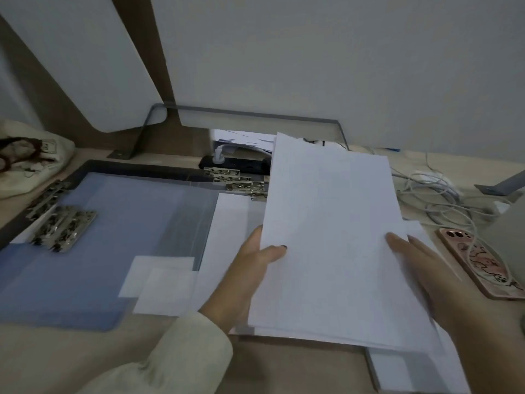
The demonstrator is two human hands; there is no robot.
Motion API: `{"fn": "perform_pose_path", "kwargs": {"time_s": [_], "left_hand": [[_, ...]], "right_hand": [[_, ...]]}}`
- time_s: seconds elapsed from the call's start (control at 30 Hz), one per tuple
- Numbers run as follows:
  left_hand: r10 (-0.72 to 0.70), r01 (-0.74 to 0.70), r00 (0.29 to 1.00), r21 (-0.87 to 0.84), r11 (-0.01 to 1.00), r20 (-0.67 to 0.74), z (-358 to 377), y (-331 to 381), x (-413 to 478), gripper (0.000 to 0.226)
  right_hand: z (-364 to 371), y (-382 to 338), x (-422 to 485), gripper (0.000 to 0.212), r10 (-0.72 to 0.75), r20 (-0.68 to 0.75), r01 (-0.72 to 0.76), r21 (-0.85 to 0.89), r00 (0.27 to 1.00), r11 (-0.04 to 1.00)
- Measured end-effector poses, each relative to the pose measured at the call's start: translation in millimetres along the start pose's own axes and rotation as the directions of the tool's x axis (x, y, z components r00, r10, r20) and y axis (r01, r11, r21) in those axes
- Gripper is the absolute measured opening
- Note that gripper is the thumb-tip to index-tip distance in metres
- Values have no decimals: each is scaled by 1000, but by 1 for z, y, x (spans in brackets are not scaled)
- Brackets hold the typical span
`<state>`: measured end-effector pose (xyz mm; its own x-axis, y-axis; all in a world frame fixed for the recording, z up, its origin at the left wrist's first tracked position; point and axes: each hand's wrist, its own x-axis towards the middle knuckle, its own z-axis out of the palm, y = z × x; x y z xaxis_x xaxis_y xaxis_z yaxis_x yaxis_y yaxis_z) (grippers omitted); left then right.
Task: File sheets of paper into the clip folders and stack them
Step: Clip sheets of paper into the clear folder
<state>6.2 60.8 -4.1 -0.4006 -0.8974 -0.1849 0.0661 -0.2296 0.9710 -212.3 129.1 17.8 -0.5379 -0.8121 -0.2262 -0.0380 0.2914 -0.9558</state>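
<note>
Two hands hold a sheaf of paper [329,237] above a desk [71,359], beside a blue clip folder [113,237].
The left hand [252,268] pinches the left edge, thumb on top; the right hand [420,268] grips the right edge, probably to square the sheets before the folder's metal clip [64,230], further left, takes them.

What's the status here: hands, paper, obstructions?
Left hand and right hand grip paper sheaf by its side edges. Blue clip folder flat at left. Phone, cables right, not blocking.
</note>
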Motion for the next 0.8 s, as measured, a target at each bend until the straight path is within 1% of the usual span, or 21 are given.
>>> {"fn": "perform_pose_path", "kwargs": {"time_s": [0.03, 0.1, 0.2, 0.3, 0.37, 0.43, 0.5, 0.57, 0.63, 0.7, 0.8], "left_hand": [[9, -9, 1000, -19, 1000, -23, -12, 2, -5, 29], [12, -17, 997, -68, 998, -77, -33, 3, -13, 26], [25, -41, 983, -86, 995, -183, -61, 0, -23, 25], [45, -71, 961, -83, 994, -274, -90, -3, -32, 25], [37, -65, 953, -82, 995, -300, -107, -6, -38, 25], [28, -62, 956, -106, 992, -291, -123, -9, -45, 30], [51, -93, 947, -119, 989, -316, -141, -9, -51, 33], [122, -166, 932, -104, 981, -341, -148, -7, -52, 30], [216, -259, 900, -66, 964, -378, -157, 0, -52, 27], [297, -333, 875, -30, 942, -383, -168, 9, -52, 26], [357, -379, 851, 18, 925, -386, -177, 15, -49, 25]], "right_hand": [[10, -3, -4, 10, 14, 80, -20, 75, 997, 997], [33, -4, -7, 13, -7, 221, -21, 126, 975, 992], [69, -1, -10, 20, -30, 295, -11, 139, 955, 990], [101, -1, -13, 23, -61, 363, -11, 193, 930, 981], [118, -1, -14, 24, -107, 380, 25, 214, 919, 977], [133, -4, -18, 25, -166, 376, 85, 224, 912, 971], [151, -9, -22, 27, -220, 396, 142, 215, 892, 966], [157, -14, -26, 29, -272, 408, 186, 239, 871, 953], [165, -20, -28, 29, -319, 406, 227, 259, 856, 939], [175, -26, -28, 30, -355, 406, 252, 285, 842, 925], [184, -28, -31, 33, -391, 421, 287, 291, 819, 913]]}}
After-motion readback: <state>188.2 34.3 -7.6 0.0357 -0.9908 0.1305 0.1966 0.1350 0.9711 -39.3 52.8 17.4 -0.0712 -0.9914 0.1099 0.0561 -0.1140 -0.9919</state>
